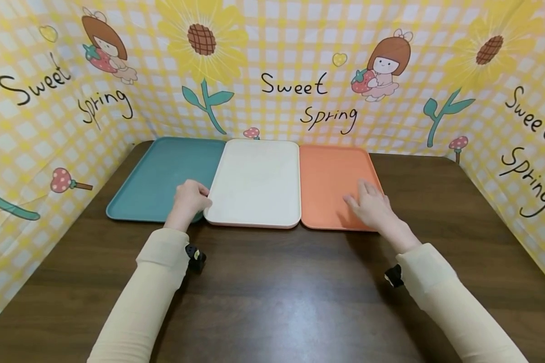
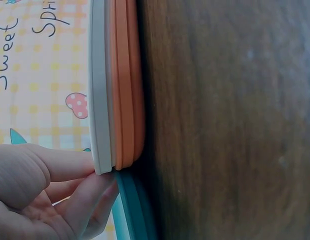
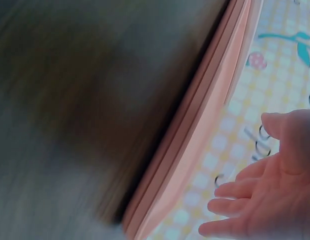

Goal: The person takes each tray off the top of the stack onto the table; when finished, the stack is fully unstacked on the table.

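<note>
My left hand (image 1: 191, 197) pinches the white tray (image 1: 254, 181) at its left edge near the front corner. In the left wrist view, the thumb lies on top of that white corner and the fingers curl below it. Orange rims (image 2: 126, 90) show directly under the white one. Left of it lies a teal tray (image 1: 163, 176), partly covered by the left hand. Over the right part of the orange tray (image 1: 329, 176) is my right hand (image 1: 373, 205), with fingers spread and nothing held. The right wrist view shows its fingers apart from the orange tray's rim (image 3: 180, 135).
The three trays stand side by side at the back of a dark wooden table (image 1: 272, 292). Behind and at both sides hangs a yellow checked cloth (image 1: 281, 45) with flowers and lettering. Small black devices (image 1: 196, 258) sit at both wrists.
</note>
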A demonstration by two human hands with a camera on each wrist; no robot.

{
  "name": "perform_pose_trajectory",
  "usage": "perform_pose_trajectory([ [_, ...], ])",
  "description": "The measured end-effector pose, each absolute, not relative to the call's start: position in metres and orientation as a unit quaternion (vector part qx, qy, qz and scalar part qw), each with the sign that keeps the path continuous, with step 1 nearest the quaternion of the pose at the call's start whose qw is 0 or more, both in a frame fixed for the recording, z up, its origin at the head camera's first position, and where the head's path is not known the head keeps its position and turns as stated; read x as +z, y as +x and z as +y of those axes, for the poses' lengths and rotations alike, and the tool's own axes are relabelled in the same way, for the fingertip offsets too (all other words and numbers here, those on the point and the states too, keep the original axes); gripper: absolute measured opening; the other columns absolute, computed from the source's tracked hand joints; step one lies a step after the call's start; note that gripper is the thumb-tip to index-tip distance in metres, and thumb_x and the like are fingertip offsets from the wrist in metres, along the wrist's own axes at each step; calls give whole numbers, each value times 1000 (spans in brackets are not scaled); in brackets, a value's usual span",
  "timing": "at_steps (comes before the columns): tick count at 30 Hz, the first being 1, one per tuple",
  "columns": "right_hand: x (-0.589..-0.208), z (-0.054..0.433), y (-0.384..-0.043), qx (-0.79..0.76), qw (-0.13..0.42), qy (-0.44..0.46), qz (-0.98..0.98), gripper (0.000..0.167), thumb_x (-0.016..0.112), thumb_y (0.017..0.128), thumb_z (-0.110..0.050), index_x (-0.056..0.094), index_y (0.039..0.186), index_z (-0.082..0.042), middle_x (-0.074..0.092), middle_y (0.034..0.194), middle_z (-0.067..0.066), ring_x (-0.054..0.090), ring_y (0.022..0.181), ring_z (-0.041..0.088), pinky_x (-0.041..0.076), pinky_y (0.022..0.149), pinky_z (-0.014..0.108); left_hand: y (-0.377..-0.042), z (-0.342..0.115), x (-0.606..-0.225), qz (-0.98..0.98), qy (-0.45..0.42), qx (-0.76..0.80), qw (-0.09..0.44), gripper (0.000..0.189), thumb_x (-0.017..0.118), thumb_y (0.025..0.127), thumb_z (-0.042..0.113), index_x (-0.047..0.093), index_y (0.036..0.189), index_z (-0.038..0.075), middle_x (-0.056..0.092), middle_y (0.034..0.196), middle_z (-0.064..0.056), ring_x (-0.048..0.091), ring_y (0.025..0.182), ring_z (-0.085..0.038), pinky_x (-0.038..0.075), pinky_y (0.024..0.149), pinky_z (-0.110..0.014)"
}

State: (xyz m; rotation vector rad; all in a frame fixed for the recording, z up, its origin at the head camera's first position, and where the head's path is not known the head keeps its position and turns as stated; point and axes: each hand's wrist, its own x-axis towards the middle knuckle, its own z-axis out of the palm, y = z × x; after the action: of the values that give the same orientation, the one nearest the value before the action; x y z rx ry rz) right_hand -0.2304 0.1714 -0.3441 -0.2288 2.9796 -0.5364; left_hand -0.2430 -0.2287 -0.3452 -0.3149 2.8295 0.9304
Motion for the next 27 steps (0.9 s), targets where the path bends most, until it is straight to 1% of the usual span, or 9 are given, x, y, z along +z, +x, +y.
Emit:
perform_pose_trajectory([
  [6,-345,142,-233,-164,68,-92,980,69,34,101,-38,11,148,7,14,153,29,14,142,43,14,113,58,-240,-229,-346,942,-109,307,77,34,58,83,7,64,116,-3,58,123,-24,53,110,-39,50,84,-46],
  [10,-344,126,-236,-153,75,-106,980,69,34,101,-37,11,148,7,15,154,27,15,143,41,15,115,52,-241,-227,-346,945,-102,300,78,33,57,83,5,66,113,-2,61,121,-23,55,101,-35,50,76,-41],
  [12,-344,118,-238,-149,81,-113,979,69,34,101,-38,11,148,7,15,154,27,14,143,40,14,116,49,-242,-226,-345,945,-99,301,79,32,56,83,5,66,113,-2,61,120,-23,55,99,-34,50,75,-40],
  [15,-344,106,-239,-143,86,-126,978,69,34,101,-38,11,148,6,16,154,26,16,143,39,15,117,48,-244,-226,-343,943,-101,307,81,33,57,83,6,64,114,-3,59,121,-24,55,104,-37,50,79,-43],
  [19,-347,91,-240,-134,93,-135,977,68,36,100,-39,14,149,4,20,153,25,21,141,39,19,116,48,-244,-228,-343,942,-106,308,85,34,57,84,7,63,116,-3,58,123,-24,53,110,-39,50,86,-47],
  [23,-350,77,-239,-134,96,-140,976,68,38,100,-39,19,147,5,25,152,25,27,139,40,23,114,47,-243,-228,-343,944,-107,302,78,32,58,84,7,64,114,-2,59,122,-24,53,109,-39,49,86,-47],
  [27,-352,68,-239,-133,101,-148,975,68,38,100,-40,20,147,6,26,151,26,27,139,39,23,115,46,-243,-227,-344,945,-106,301,76,31,58,84,7,65,113,-2,59,121,-24,54,106,-38,50,83,-45],
])
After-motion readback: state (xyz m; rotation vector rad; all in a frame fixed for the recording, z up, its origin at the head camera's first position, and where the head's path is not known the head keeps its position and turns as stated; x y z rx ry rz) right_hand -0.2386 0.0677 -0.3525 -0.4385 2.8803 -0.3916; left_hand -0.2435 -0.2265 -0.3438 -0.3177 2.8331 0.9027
